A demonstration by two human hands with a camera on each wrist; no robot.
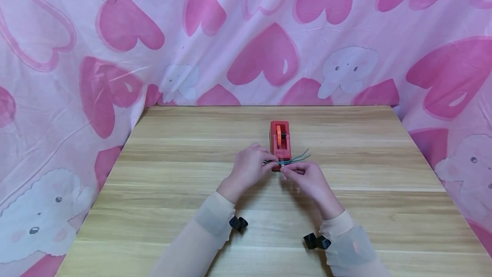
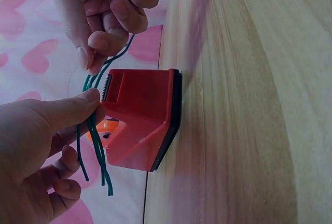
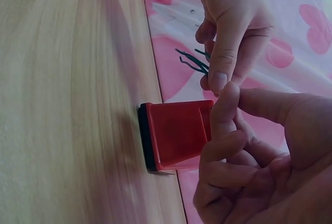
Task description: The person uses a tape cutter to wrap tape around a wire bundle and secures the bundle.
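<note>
A bundle of thin green wires (image 2: 104,156) is pinched between the thumb and fingers of my left hand (image 1: 251,166), just in front of a red tape dispenser (image 1: 280,140). Their loose ends stick out to the right in the head view. My right hand (image 1: 307,178) has its thumb and index fingertip pressed together beside the bundle, almost meeting the left thumb. A small shiny clear piece that looks like tape (image 1: 282,165) shows at that pinch, mostly hidden by the fingertips. The dispenser's toothed cutter (image 2: 106,87) faces the hands.
The dispenser holds an orange tape core (image 1: 279,137) and stands on a black base (image 2: 174,120). Under it is a wood-grain table (image 1: 184,140). A pink heart-patterned cloth (image 1: 238,20) hangs behind and at both sides.
</note>
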